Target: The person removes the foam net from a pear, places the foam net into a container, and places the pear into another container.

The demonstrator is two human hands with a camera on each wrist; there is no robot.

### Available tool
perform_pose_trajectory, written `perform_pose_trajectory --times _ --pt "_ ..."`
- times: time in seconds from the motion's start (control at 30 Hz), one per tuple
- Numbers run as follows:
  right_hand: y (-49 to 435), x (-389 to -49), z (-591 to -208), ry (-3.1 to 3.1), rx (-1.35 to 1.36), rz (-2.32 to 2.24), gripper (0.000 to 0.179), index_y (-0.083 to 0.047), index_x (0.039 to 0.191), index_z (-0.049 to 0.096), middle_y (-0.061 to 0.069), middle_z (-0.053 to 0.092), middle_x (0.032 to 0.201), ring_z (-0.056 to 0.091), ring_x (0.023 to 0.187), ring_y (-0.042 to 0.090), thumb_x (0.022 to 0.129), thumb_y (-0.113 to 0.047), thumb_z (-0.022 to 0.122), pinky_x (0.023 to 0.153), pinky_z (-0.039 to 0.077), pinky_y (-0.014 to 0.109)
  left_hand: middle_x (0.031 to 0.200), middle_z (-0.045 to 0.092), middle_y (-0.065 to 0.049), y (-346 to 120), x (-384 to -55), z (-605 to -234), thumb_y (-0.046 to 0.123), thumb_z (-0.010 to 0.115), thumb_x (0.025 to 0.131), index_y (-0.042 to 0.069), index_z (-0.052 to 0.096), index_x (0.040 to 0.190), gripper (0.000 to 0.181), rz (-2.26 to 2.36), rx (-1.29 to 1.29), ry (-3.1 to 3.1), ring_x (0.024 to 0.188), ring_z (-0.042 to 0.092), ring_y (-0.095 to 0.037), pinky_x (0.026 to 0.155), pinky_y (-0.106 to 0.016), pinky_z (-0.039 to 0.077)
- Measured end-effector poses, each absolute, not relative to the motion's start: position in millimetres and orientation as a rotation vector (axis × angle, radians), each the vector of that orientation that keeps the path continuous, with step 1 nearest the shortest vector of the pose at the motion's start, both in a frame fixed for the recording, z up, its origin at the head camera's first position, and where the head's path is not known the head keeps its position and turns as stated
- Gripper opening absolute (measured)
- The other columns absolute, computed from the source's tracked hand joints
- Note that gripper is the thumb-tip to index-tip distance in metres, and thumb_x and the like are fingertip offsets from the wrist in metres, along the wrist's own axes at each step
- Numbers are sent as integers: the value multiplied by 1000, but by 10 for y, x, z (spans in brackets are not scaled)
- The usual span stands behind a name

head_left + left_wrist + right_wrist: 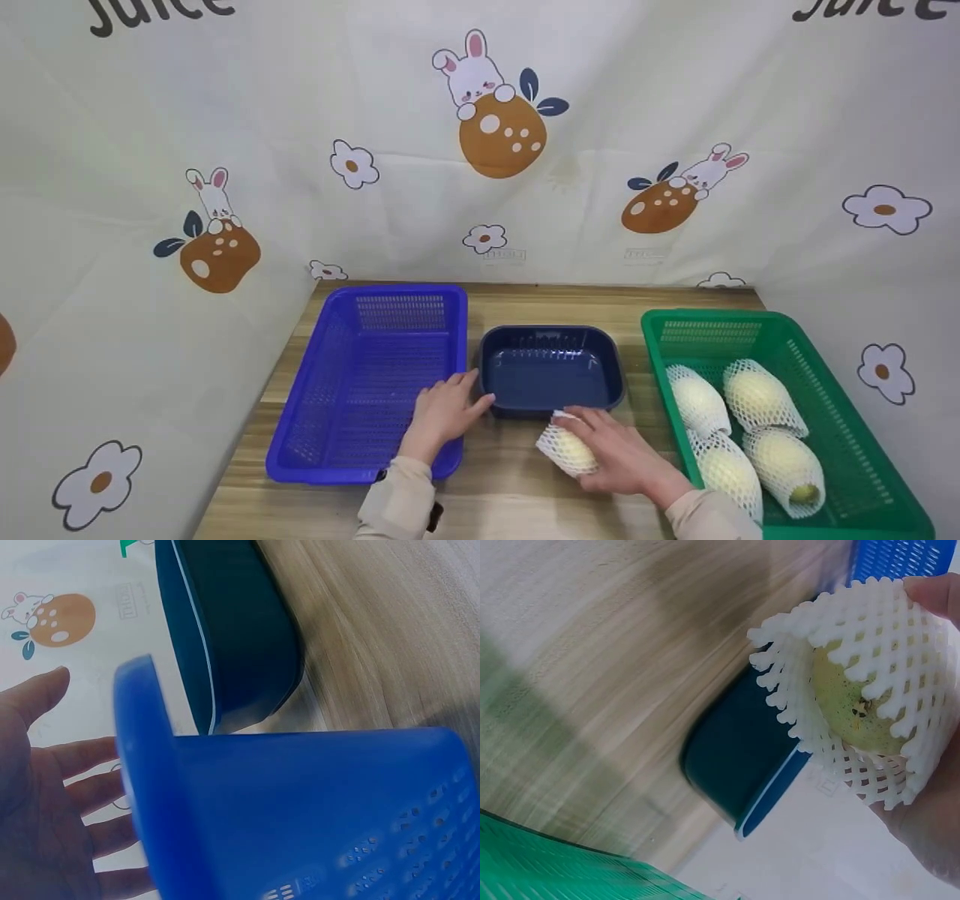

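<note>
My right hand (619,454) grips a yellow-green mango (862,701) wrapped in a white foam net (566,446), held in front of the navy tray (551,409). In the right wrist view the net's loose end flares around the mango's speckled tip. My left hand (446,411) is spread over the right rim of the blue basket (367,474), its fingertips near the tray's left side. Nothing lies in its palm in the left wrist view, where the basket rim hides part of the fingers.
At the right stands a green basket (862,409) with several net-wrapped mangoes (757,394) in it. The navy tray sits between the two baskets on the wooden table (517,502). Behind the table hangs a printed cloth (405,217).
</note>
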State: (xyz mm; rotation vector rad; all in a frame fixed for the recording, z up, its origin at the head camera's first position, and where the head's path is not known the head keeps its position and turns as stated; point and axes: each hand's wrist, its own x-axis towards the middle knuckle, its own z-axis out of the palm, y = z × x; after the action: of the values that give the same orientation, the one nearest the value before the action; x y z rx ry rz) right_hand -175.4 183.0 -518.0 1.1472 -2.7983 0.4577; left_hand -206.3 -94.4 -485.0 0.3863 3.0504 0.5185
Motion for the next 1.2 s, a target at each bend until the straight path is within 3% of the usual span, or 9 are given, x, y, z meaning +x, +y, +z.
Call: perform_pose_trajectory --times 0.37,1.2 --pt "1816 -1788 -5278 -2881 1128 457 82 -22 132 38 6 38 129 39 111 29 58 -34 72 63 43 50 121 50 -13 -950 -2069 -4851 51 43 86 8 46 128 60 506 380 3051 101 50 -38 82 -54 36" --pt "1823 -1873 -5407 -2910 1120 440 82 -21 130 40 7 39 127 39 110 30 55 -31 73 61 43 49 120 50 -14 -941 -2059 -4828 50 44 86 7 46 127 60 490 373 3051 102 49 -38 82 -55 35"
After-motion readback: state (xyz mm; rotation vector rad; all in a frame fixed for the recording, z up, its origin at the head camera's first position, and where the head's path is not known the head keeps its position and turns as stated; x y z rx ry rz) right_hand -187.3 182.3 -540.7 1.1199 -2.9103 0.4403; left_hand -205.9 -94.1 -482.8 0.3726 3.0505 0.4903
